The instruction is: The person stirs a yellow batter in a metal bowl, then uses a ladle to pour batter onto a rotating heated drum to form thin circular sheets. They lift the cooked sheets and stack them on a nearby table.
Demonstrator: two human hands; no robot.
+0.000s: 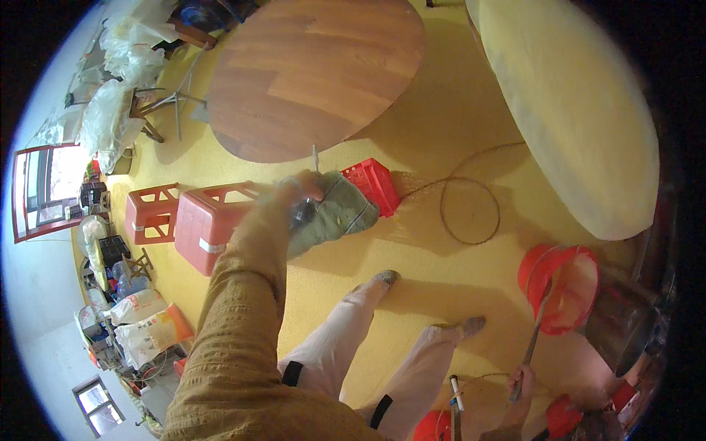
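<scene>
The left hand [298, 192] was raised out front, fingers closed around a grey-green cloth [338, 209] and what looked like a small bottle [303, 213], held clear of the floor. The right hand [521, 382], low beside the knee, gripped a long ladle [539, 323] that reached into the red bucket [562, 287], within easy reach.
</scene>
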